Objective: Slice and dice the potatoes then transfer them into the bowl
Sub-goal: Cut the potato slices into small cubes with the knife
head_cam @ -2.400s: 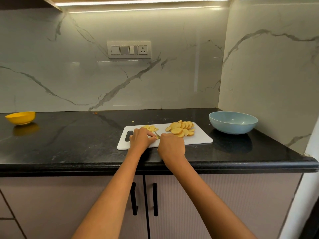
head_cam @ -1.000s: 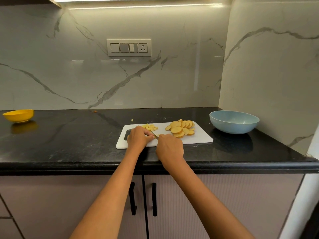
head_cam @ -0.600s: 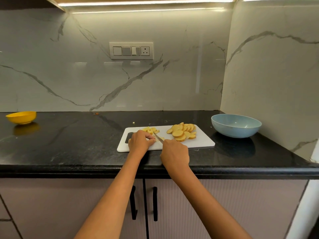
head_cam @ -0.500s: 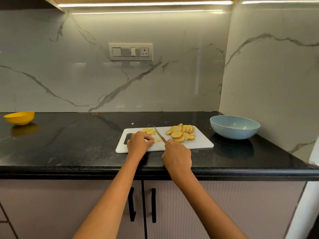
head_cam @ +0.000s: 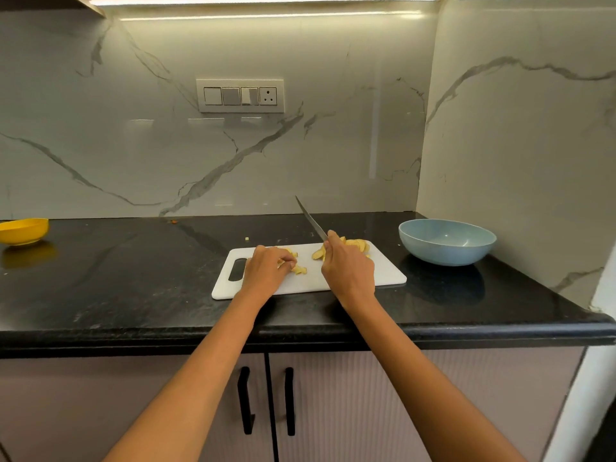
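Note:
A white cutting board (head_cam: 383,273) lies on the black counter. My right hand (head_cam: 348,268) grips a knife (head_cam: 311,220) whose blade points up and back, lifted off the board. Round yellow potato slices (head_cam: 358,244) lie behind that hand, partly hidden by it. My left hand (head_cam: 266,270) rests on the board's left part, its fingertips on small cut potato pieces (head_cam: 298,269). A light blue bowl (head_cam: 446,241) stands on the counter to the right of the board and looks empty.
A yellow bowl (head_cam: 23,231) sits at the counter's far left. One small potato bit (head_cam: 247,239) lies on the counter behind the board. A marble wall closes the right side just past the blue bowl. Cabinet doors with black handles (head_cam: 266,400) are below the counter edge.
My right hand has lifted the knife from the cut pieces and moved right and back toward the slices, blade now raised. My left hand stays on the diced pieces.

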Tool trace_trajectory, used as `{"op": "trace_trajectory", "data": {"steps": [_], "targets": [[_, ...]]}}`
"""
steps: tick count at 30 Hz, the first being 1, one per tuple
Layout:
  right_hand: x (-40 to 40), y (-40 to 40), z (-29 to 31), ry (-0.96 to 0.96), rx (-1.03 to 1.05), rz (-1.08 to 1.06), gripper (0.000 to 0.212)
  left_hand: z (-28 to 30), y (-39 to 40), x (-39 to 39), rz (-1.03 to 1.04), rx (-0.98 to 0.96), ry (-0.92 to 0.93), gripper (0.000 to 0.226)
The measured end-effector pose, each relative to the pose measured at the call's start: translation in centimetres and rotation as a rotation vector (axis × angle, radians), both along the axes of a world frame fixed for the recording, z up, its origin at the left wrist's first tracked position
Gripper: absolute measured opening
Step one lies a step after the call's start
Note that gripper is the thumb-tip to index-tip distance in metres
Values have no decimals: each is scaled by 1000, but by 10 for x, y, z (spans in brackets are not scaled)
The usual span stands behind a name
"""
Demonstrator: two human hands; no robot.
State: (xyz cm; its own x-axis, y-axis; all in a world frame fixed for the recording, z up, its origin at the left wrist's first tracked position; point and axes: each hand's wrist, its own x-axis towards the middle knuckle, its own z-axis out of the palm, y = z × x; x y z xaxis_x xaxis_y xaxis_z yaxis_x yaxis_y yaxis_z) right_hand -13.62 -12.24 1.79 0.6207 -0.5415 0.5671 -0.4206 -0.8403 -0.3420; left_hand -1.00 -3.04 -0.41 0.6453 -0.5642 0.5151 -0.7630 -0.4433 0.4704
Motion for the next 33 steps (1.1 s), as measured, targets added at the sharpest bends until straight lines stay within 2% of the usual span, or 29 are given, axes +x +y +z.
{"op": "trace_trajectory", "data": {"steps": [5, 10, 13, 18, 22, 24, 29, 33], "targets": [[12, -13, 8, -6, -54, 31, 41, 6, -8, 4, -184, 150, -37, 11], [32, -35, 14, -16, -68, -3, 44, 9, -9, 27, -65, 149, -131, 11], [41, -49, 16, -9, -101, -21, 44, 11, -9, 40, -5, 60, -125, 7], [47, -62, 18, -65, -68, -20, 43, 15, -3, 56, -33, -69, -14, 6], [46, -63, 16, -90, -50, -13, 43, 19, 5, 51, -146, -11, 193, 19], [46, -64, 16, -98, -49, -11, 43, 18, 8, 48, -177, 60, 238, 20], [45, -64, 14, -106, -27, -6, 43, 13, 1, 42, 5, 73, 26, 8], [43, -65, 15, -113, 8, 3, 43, 14, -3, 42, 52, -21, 7, 11]]}}
